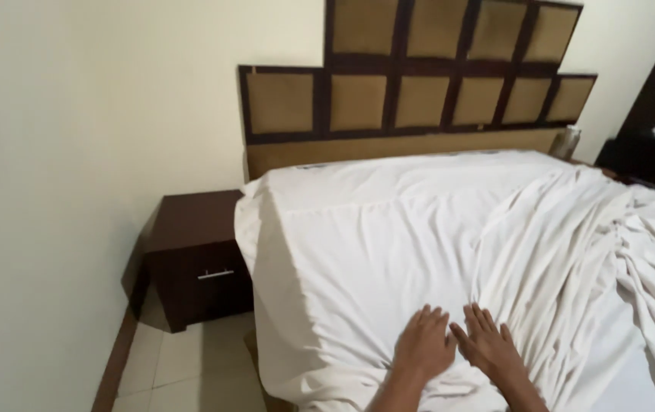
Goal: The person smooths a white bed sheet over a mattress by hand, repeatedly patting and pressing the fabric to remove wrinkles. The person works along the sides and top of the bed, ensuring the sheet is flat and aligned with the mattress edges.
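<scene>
White sheet (388,252) covers the bed, frame centre; both hands lie flat on it at lower centre, side by side. Left hand (423,345) and right hand (490,345): fingers spread, palms down, gripping nothing. Looks like mid-smoothing. Next move likely calls for pushing toward the bunched folds (640,252) at right. Beyond: dark nightstand (194,255) left, padded headboard (419,84) top.

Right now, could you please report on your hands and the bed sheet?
Left hand and right hand flat, open, side by side on white sheet. Sheet bunched in folds to the right. Nothing in the way.
</scene>
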